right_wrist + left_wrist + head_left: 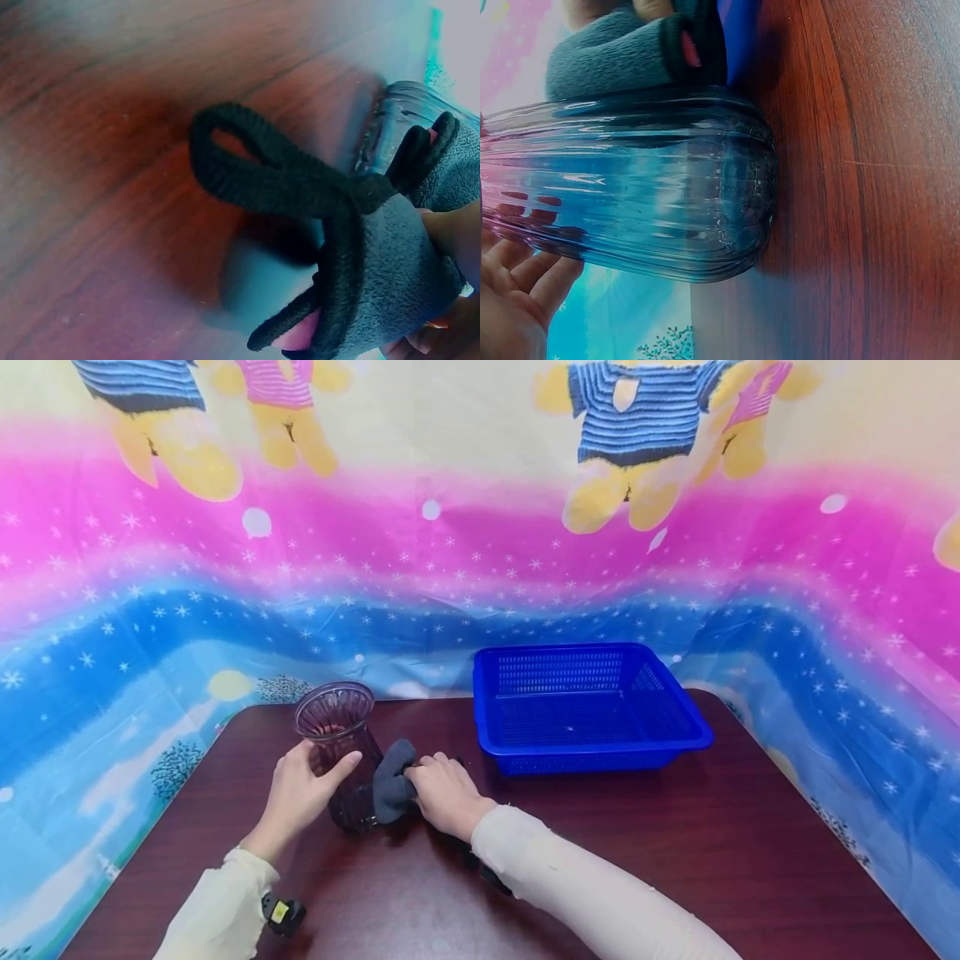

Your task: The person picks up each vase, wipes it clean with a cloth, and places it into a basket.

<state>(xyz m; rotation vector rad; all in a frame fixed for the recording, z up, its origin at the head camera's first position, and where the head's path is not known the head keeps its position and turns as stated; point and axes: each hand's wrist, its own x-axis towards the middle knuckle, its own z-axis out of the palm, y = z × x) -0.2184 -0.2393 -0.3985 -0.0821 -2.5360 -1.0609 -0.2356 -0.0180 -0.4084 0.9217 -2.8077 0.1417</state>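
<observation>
My left hand (300,787) grips a ribbed, purple-tinted clear glass vase (351,797) around its upper body, thumb on the near side. The vase is slightly tilted, with its flared mouth up and its base close over the table. In my right hand (448,792) is a folded grey cleaning cloth (393,783), held up against the vase's right side. Black trim and a black hanging loop (225,161) edge this cloth in the right wrist view, and a bit of pink shows inside the fold. The left wrist view shows the vase's lower body (667,187) and fingers behind it.
A blue plastic basket (600,749) with slotted walls stands at the back right of the dark red-brown wooden table (637,860). Behind the table hangs a printed curtain (450,560) with bears and snowflakes. A small black device (283,913) sits at the left wrist.
</observation>
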